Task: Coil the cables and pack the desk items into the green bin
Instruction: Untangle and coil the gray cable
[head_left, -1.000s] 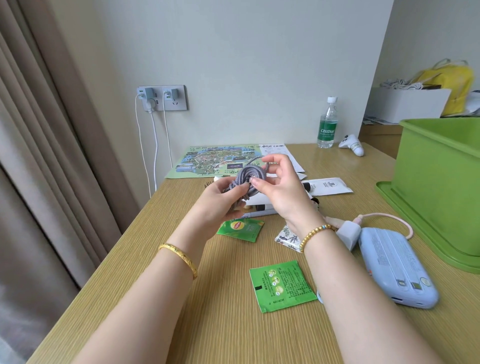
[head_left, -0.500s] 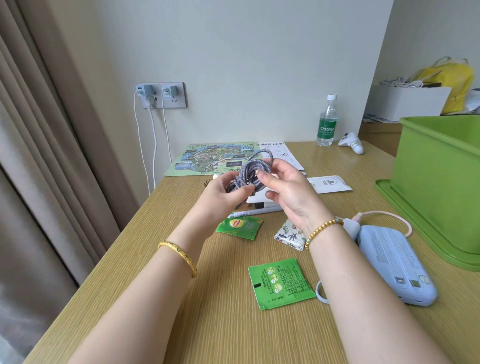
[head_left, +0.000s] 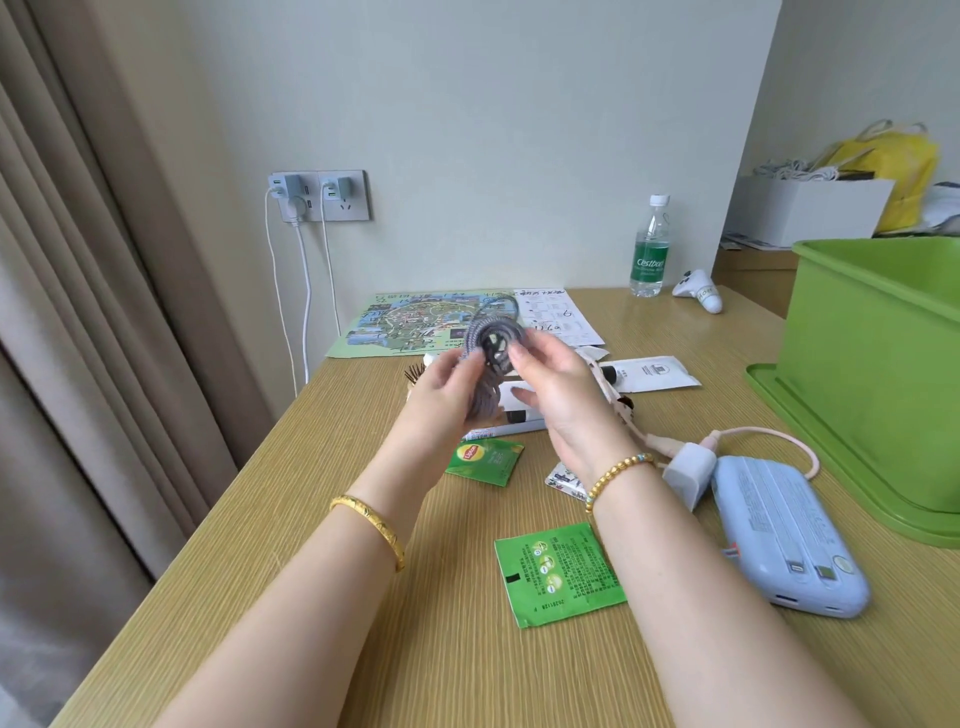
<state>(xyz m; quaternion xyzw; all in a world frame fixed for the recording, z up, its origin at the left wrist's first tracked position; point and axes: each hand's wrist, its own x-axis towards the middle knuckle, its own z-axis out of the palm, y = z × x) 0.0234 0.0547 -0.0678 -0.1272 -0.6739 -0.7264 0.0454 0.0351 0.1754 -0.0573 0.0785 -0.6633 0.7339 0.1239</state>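
A grey braided cable (head_left: 491, 340), wound into a small coil, is held in the air above the desk's middle. My left hand (head_left: 447, 395) grips the coil from the left and below. My right hand (head_left: 558, 395) pinches its right side with thumb and fingers. A loose loop of the cable sticks up behind the coil. The green bin (head_left: 878, 364) stands at the right on its green lid. A light blue power bank (head_left: 779, 540) with a white plug (head_left: 685, 467) and a pink cable (head_left: 769, 436) lies right of my right wrist.
Two green tea sachets (head_left: 558, 571) (head_left: 485, 460), a small patterned packet (head_left: 563, 478), a white sachet (head_left: 652, 371), a map (head_left: 415, 322), a water bottle (head_left: 649, 249) and a white controller (head_left: 698, 296) lie on the wooden desk (head_left: 311, 519). Chargers with white cables hang from the wall socket (head_left: 319, 195).
Both hands have kept turning the grey coil, which now faces me with its centre showing. The hands have shifted slightly up and away.
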